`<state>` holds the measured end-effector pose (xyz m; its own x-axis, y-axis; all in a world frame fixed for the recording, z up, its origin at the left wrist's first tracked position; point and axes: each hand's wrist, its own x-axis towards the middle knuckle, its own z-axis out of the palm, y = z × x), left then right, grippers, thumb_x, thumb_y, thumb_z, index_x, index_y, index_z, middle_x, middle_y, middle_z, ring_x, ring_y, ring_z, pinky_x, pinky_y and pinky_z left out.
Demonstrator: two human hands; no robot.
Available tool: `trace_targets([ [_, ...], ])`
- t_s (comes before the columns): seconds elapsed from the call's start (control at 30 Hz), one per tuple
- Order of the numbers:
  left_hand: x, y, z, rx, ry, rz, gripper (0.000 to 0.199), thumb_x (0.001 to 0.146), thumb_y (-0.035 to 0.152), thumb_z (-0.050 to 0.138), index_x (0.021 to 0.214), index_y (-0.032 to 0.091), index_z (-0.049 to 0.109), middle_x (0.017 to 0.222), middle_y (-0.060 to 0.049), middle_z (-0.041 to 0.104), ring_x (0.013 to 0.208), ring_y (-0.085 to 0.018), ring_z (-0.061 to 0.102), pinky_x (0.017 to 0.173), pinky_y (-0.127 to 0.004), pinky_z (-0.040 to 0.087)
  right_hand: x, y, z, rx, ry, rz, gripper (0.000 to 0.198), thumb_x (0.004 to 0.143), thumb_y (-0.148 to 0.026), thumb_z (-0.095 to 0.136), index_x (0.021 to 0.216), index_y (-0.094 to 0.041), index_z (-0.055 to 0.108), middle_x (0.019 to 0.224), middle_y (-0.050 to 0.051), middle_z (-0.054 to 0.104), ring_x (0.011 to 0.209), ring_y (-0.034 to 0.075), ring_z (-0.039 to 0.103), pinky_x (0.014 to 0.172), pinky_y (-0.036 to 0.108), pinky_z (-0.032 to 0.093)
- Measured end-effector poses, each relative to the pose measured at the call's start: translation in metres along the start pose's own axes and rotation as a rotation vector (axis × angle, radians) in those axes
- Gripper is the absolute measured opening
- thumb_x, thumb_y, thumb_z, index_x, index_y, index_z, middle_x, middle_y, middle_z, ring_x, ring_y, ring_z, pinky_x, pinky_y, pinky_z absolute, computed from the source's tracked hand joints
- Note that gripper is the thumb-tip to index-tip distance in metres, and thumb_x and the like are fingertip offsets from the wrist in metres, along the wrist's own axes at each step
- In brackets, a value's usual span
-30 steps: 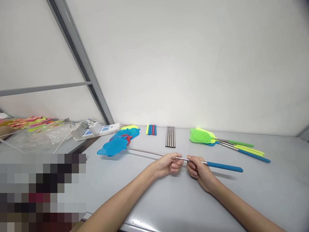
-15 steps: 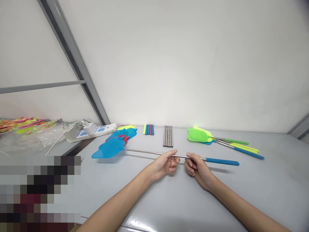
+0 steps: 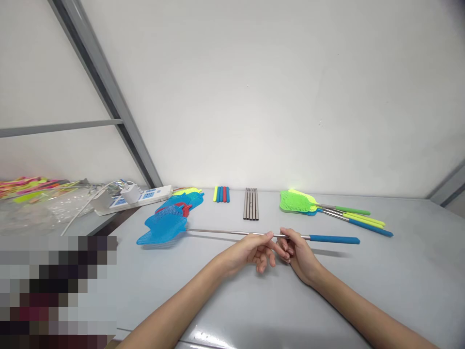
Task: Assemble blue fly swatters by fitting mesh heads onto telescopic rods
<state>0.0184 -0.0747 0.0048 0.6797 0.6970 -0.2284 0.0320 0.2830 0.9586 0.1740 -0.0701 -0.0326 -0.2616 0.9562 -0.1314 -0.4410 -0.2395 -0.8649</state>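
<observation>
A blue fly swatter with a thin telescopic metal rod and a blue grip (image 3: 334, 239) is held level just above the table, its mesh head (image 3: 163, 227) to the left. My right hand (image 3: 298, 252) is closed round the rod just left of the grip. My left hand (image 3: 250, 252) has its thumb along the rod's middle; its index finger stretches toward my right hand, and the other fingers are loosely curled and apart. The swatter's head overlaps a red swatter head (image 3: 186, 209) and another blue swatter head (image 3: 192, 199) behind it.
Short coloured grips (image 3: 221, 194) and several metal tubes (image 3: 251, 203) lie in rows near the wall. Swatters with green, yellow and blue grips (image 3: 370, 228) lie at right. A white power strip (image 3: 156, 194) and plastic bags (image 3: 47, 208) are at left.
My left hand has slid slightly right along the rod, and its fingers have loosened and spread toward my right hand. My right hand keeps its hold. The swatter's head has turned a little.
</observation>
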Motion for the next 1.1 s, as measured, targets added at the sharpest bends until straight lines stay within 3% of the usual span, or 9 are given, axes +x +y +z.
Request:
trace_targets([
  [0.13, -0.001, 0.004, 0.003, -0.001, -0.007, 0.146, 0.044, 0.081, 0.047, 0.038, 0.093, 0.012, 0.062, 0.072, -0.007, 0.058, 0.052, -0.009, 0.048, 0.058, -0.024, 0.037, 0.000, 0.001, 0.000, -0.004, 0.005, 0.006, 0.042, 0.073, -0.036, 0.049, 0.038, -0.016, 0.037, 0.035, -0.006, 0.023, 0.033, 0.007, 0.032, 0.038, 0.022, 0.019],
  [0.37, 0.007, -0.006, 0.001, 0.036, 0.059, 0.176, 0.040, 0.083, 0.042, 0.039, 0.113, 0.017, 0.046, 0.083, -0.009, 0.060, 0.064, -0.013, 0.054, 0.060, -0.024, 0.037, 0.000, 0.002, 0.000, 0.007, 0.020, 0.026, 0.044, 0.074, -0.040, 0.048, 0.039, -0.016, 0.038, 0.034, -0.006, 0.025, 0.033, 0.006, 0.030, 0.037, 0.021, 0.019],
  [0.5, 0.011, -0.013, 0.003, 0.165, 0.154, 0.218, 0.036, 0.083, 0.040, 0.040, 0.108, 0.016, 0.048, 0.083, -0.006, 0.057, 0.065, -0.012, 0.054, 0.060, -0.023, 0.038, 0.000, 0.001, 0.000, 0.014, 0.019, 0.001, 0.042, 0.073, -0.037, 0.049, 0.039, -0.015, 0.041, 0.034, -0.006, 0.023, 0.031, 0.006, 0.029, 0.036, 0.021, 0.018],
  [0.7, 0.010, -0.020, 0.010, 0.488, 0.398, 0.302, 0.033, 0.085, 0.041, 0.033, 0.108, 0.021, 0.046, 0.074, 0.000, 0.054, 0.067, -0.011, 0.050, 0.066, -0.024, 0.038, 0.001, 0.002, 0.001, -0.002, -0.008, -0.037, 0.042, 0.075, -0.037, 0.049, 0.040, -0.015, 0.042, 0.034, -0.006, 0.026, 0.031, 0.006, 0.031, 0.036, 0.021, 0.019],
  [0.83, 0.008, -0.020, 0.012, 0.622, 0.394, 0.326, 0.030, 0.086, 0.041, 0.029, 0.087, 0.019, 0.049, 0.063, 0.003, 0.052, 0.060, -0.010, 0.048, 0.060, -0.021, 0.038, 0.001, 0.001, 0.001, -0.040, -0.051, -0.022, 0.041, 0.076, -0.039, 0.048, 0.043, -0.015, 0.043, 0.035, -0.006, 0.028, 0.032, 0.006, 0.032, 0.037, 0.021, 0.021],
  [1.1, 0.007, -0.018, 0.013, 0.707, 0.474, 0.343, 0.026, 0.086, 0.039, 0.029, 0.087, 0.020, 0.047, 0.064, 0.003, 0.056, 0.060, -0.010, 0.051, 0.060, -0.021, 0.038, -0.002, -0.001, 0.001, -0.133, -0.072, 0.003, 0.040, 0.078, -0.043, 0.047, 0.049, -0.015, 0.043, 0.039, -0.007, 0.027, 0.034, 0.006, 0.033, 0.038, 0.020, 0.022],
])
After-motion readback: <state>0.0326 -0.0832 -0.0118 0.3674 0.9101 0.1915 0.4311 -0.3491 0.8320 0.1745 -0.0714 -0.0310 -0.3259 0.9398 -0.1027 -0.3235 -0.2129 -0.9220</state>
